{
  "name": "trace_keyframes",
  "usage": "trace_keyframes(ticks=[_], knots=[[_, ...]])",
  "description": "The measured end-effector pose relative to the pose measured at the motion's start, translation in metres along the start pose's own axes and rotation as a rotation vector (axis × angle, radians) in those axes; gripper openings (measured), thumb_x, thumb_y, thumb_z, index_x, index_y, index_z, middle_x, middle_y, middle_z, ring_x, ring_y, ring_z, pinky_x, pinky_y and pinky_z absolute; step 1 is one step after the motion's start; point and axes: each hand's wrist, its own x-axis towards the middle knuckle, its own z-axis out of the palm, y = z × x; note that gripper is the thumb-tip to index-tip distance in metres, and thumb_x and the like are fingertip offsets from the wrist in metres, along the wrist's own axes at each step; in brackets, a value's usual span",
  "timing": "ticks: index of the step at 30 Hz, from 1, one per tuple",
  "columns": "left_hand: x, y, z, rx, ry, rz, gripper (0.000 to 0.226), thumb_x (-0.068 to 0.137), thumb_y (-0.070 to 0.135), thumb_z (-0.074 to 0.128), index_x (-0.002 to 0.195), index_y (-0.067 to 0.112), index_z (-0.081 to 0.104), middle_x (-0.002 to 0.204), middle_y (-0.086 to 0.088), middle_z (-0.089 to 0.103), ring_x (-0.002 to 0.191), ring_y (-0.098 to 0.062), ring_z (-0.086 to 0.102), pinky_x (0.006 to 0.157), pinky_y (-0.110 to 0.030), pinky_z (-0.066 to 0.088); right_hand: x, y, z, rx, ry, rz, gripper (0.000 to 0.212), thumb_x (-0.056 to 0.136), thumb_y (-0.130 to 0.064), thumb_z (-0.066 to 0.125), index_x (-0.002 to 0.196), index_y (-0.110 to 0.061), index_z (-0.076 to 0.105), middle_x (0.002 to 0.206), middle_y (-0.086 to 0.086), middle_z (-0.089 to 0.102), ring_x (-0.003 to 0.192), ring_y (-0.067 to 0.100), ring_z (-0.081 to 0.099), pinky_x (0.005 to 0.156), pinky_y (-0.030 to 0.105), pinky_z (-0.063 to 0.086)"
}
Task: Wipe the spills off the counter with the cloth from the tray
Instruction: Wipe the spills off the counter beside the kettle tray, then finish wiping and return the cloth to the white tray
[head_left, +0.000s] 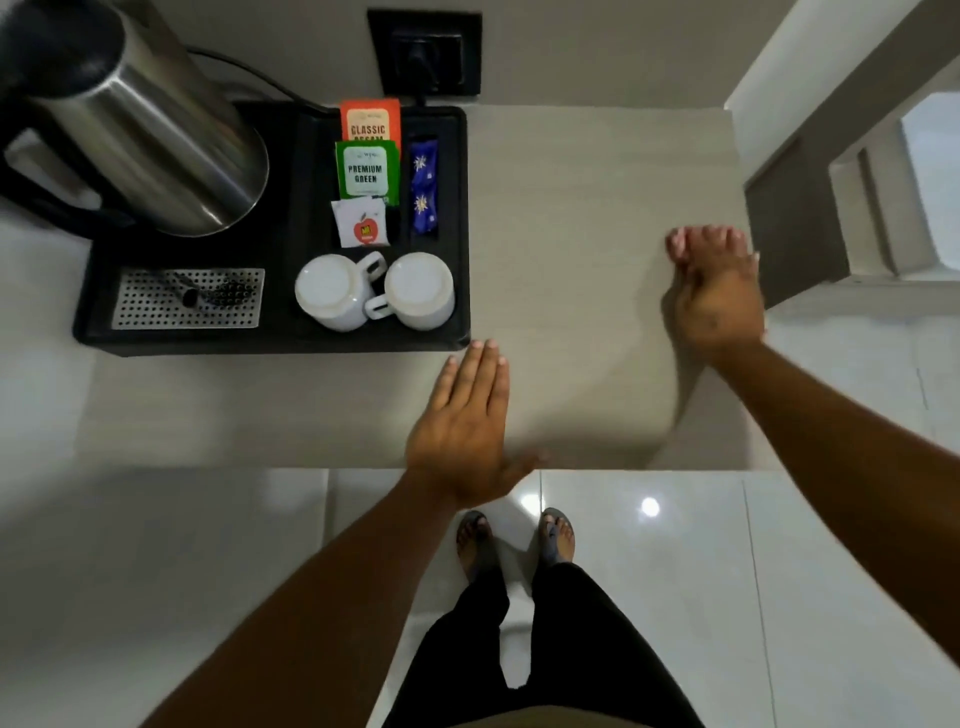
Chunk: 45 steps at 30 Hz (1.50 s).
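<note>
My right hand (714, 296) presses down near the right edge of the beige counter (571, 208), blurred by motion. A small pinkish cloth (675, 244) peeks out beside its curled fingers; most of it is hidden under the hand. Flat on the counter near its front edge lies my left hand (462, 415), palm down and holding nothing, with its fingertips close to the front right corner of the black tray (460, 332). I cannot make out any spill on the counter surface.
The tray holds a steel kettle (145, 130), tea sachets (368, 169), two upturned white cups (332, 291) and a perforated metal grate (156, 301). A wall socket (423, 52) is behind it. The counter ends just right of my right hand; tiled floor lies below.
</note>
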Motion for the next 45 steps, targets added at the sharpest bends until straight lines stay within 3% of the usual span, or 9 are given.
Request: trace_keyframes(ticks=[7, 10, 15, 18, 25, 29, 37, 41, 45], knots=[[-0.007, -0.006, 0.008, -0.019, 0.016, 0.014, 0.112, 0.092, 0.082, 0.034, 0.159, -0.006, 0.018, 0.170, -0.026, 0.013, 0.160, -0.038, 0.006, 0.129, -0.054, 0.010, 0.120, -0.056, 0.017, 0.068, 0.030, -0.035, 0.030, 0.088, -0.020, 0.037, 0.106, -0.015, 0.060, 0.121, 0.021, 0.057, 0.120, 0.040, 0.048, 0.110, 0.047, 0.036], [0.005, -0.006, 0.002, -0.022, 0.006, 0.027, 0.113, 0.092, 0.084, 0.032, 0.160, -0.005, 0.017, 0.170, -0.026, 0.013, 0.160, -0.038, 0.005, 0.129, -0.054, 0.010, 0.113, -0.091, 0.020, 0.140, 0.059, -0.278, 0.036, 0.075, -0.009, 0.040, 0.102, -0.016, 0.063, 0.111, 0.018, 0.061, 0.112, 0.036, 0.053, 0.102, 0.046, 0.043], [-0.001, -0.009, 0.013, 0.006, -0.022, -0.037, 0.115, 0.090, 0.086, 0.031, 0.160, -0.004, 0.017, 0.171, -0.025, 0.013, 0.160, -0.036, 0.007, 0.129, -0.053, 0.009, 0.001, -0.147, 0.071, 0.119, -0.099, -0.448, 0.053, 0.094, -0.009, 0.044, 0.145, -0.023, 0.044, 0.156, 0.007, 0.040, 0.150, 0.029, 0.024, 0.122, 0.044, 0.021], [-0.002, -0.005, 0.012, 0.012, -0.014, -0.027, 0.112, 0.093, 0.084, 0.025, 0.160, -0.005, 0.015, 0.170, -0.027, 0.013, 0.160, -0.036, 0.007, 0.129, -0.054, 0.011, -0.075, -0.119, 0.074, 0.102, -0.071, -0.509, 0.057, 0.097, -0.017, 0.044, 0.153, -0.019, 0.033, 0.161, 0.009, 0.030, 0.153, 0.029, 0.013, 0.123, 0.047, 0.018], [0.010, -0.002, -0.006, 0.045, -0.140, -0.048, 0.114, 0.089, 0.084, -0.004, 0.161, -0.005, 0.000, 0.171, -0.024, -0.003, 0.160, -0.035, -0.007, 0.130, -0.052, 0.003, -0.105, 0.003, 0.015, 0.162, 0.007, -0.025, 0.041, 0.098, -0.012, 0.052, 0.138, -0.021, 0.056, 0.152, 0.013, 0.046, 0.147, 0.033, 0.031, 0.122, 0.039, 0.018], [0.014, 0.009, -0.013, 0.049, -0.236, -0.011, 0.106, 0.094, 0.078, 0.012, 0.160, -0.003, -0.007, 0.171, -0.023, -0.012, 0.159, -0.035, -0.014, 0.130, -0.048, -0.005, -0.105, 0.030, -0.016, 0.190, -0.037, -0.032, 0.048, 0.092, 0.002, 0.057, 0.136, -0.016, 0.059, 0.152, 0.013, 0.046, 0.145, 0.033, 0.035, 0.118, 0.037, 0.025], [0.134, 0.099, -0.063, 0.054, -0.070, 0.202, 0.089, 0.104, 0.061, 0.029, 0.162, 0.000, -0.001, 0.173, -0.020, -0.005, 0.160, -0.031, -0.009, 0.130, -0.044, -0.008, -0.061, 0.062, -0.086, 0.264, 0.131, 0.071, 0.088, 0.060, 0.025, 0.059, 0.138, -0.015, 0.056, 0.153, 0.006, 0.045, 0.149, 0.025, 0.026, 0.118, 0.026, 0.020], [0.214, 0.166, -0.086, 0.006, -0.031, 0.257, 0.089, 0.104, 0.060, 0.029, 0.162, 0.002, -0.005, 0.173, -0.019, -0.007, 0.160, -0.030, -0.010, 0.130, -0.046, -0.004, -0.021, 0.120, -0.121, 0.234, 0.180, 0.159, 0.064, 0.083, 0.004, 0.058, 0.143, -0.018, 0.050, 0.160, 0.005, 0.034, 0.150, 0.020, 0.022, 0.123, 0.034, 0.019], [0.290, 0.241, -0.088, -0.078, -0.028, 0.277, 0.087, 0.105, 0.060, 0.027, 0.162, 0.005, -0.009, 0.173, -0.015, -0.012, 0.160, -0.029, -0.013, 0.129, -0.043, -0.008, 0.027, 0.188, -0.130, 0.164, 0.221, 0.233, 0.061, 0.092, 0.005, 0.055, 0.144, -0.024, 0.048, 0.162, -0.004, 0.029, 0.152, 0.015, 0.016, 0.124, 0.036, 0.017]])
